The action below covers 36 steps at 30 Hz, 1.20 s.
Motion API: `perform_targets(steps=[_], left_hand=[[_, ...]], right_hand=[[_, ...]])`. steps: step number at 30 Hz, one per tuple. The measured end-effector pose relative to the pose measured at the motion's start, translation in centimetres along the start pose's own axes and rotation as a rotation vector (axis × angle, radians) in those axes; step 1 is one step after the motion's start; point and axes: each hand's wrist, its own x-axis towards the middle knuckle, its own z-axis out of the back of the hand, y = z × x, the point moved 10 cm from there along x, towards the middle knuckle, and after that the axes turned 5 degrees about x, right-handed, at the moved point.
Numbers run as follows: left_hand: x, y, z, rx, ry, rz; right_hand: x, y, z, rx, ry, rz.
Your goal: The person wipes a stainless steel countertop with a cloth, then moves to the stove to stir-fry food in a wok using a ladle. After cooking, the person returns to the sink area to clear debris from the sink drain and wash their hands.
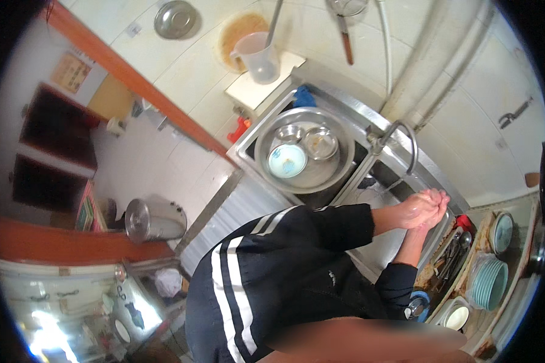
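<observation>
My left hand (pixel 411 211) and my right hand (pixel 432 221) are clasped together over the right sink basin (pixel 376 250), with fingers curled and overlapping. Both look wet. The space between the palms is hidden, and no object shows in either hand. Just beyond them a curved metal faucet (pixel 412 144) lets a thin stream of water fall into the basin. Across the left basin rests a large metal bowl (pixel 264 169). Inside it lie a pale blue patterned bowl (pixel 287 160) and two small metal bowls (pixel 289 133), (pixel 320 143).
To the right, a shelf holds a stack of green plates (pixel 489 283) and a tray of metal utensils (pixel 452 254). A plastic measuring jug (pixel 260 59) stands on a white ledge (pixel 250 93) behind the sink. On the left is a lidded metal pot (pixel 156 221). A wire strainer (pixel 347 36) hangs on the wall.
</observation>
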Motion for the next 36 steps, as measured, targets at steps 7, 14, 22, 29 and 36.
perform_targets(steps=[7, 14, 22, 29, 36], left_hand=[[2.1, -3.9, 0.1, 0.657, -0.194, -0.092], [1.0, -5.0, -3.2, 1.327, 0.05, -0.133], [1.5, -5.7, -2.5, 0.968, -0.172, -0.092], [3.0, -7.2, -2.7, 0.949, -0.154, -0.154], [4.3, -7.7, -3.3, 0.36, -0.161, -0.028]], right_hand=[[-1.3, -4.5, -1.9, -0.401, -0.334, -0.296], [1.0, 0.9, 0.1, -0.682, -0.448, -0.154], [0.6, -1.6, -2.0, -0.412, -0.291, -0.128], [3.6, -2.1, -4.2, -0.265, -0.253, -0.176], [3.1, -2.0, -4.6, 0.158, -0.209, -0.193]])
